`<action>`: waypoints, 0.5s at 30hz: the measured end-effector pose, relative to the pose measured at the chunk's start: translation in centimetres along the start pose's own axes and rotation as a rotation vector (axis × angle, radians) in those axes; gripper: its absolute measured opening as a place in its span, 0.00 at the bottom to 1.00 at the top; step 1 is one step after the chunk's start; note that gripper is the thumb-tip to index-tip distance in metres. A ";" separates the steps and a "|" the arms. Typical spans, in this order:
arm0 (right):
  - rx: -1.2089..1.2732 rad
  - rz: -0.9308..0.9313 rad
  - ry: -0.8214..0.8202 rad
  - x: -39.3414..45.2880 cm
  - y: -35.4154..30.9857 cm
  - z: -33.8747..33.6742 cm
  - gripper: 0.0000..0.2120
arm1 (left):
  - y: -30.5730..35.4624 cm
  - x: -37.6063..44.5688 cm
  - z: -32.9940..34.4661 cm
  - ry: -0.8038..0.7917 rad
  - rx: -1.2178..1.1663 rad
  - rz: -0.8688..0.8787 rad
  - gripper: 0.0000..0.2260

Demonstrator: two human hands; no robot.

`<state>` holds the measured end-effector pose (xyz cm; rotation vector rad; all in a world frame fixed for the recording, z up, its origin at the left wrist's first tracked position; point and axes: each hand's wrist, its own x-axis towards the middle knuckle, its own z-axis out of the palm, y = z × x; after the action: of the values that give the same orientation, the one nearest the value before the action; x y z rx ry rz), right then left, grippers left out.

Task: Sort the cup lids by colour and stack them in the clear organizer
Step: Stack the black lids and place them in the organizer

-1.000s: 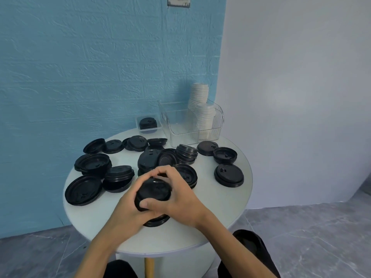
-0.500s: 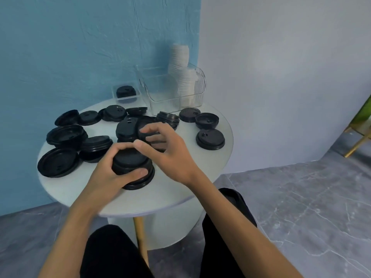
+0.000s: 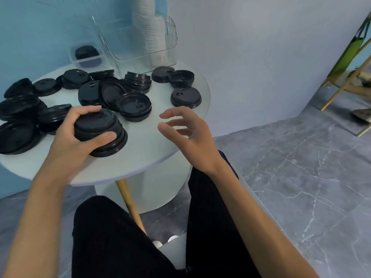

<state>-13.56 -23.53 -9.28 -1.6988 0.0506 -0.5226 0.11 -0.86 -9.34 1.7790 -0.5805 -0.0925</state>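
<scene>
Your left hand (image 3: 74, 141) grips a short stack of black lids (image 3: 100, 131) at the table's (image 3: 144, 149) seven o'clock edge, thumb and fingers curled round it. Your right hand (image 3: 188, 135) hovers at four o'clock, fingers loosely spread, holding nothing. The clear organizer (image 3: 140, 37) at twelve o'clock already holds the white lids (image 3: 148, 23), so that colour looks sorted. Most of the black ones (image 3: 134, 105) lie scattered from nine to two o'clock; the bulk of the stacking is left.

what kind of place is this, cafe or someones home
Hard to tell; probably a staged corner of a room, not a working cafe: a small round table against a blue wall, grey marble-look floor, and a clear organizer.
</scene>
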 end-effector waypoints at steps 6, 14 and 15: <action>-0.070 -0.015 0.118 0.3 1.3 -4.3 0.10 | -0.2 0.3 -0.1 -0.003 -0.038 0.007 0.34; -0.294 0.155 0.234 -0.8 8.8 -10.6 0.26 | -0.2 0.3 -0.3 -0.009 -0.053 -0.009 0.40; -0.314 0.194 0.200 -1.0 9.9 -10.5 0.31 | -0.2 0.3 -0.3 -0.009 -0.057 -0.010 0.39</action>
<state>-15.81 -34.97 -17.89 -1.9157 0.4582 -0.5575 0.51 -0.72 -9.38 1.7275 -0.5699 -0.1232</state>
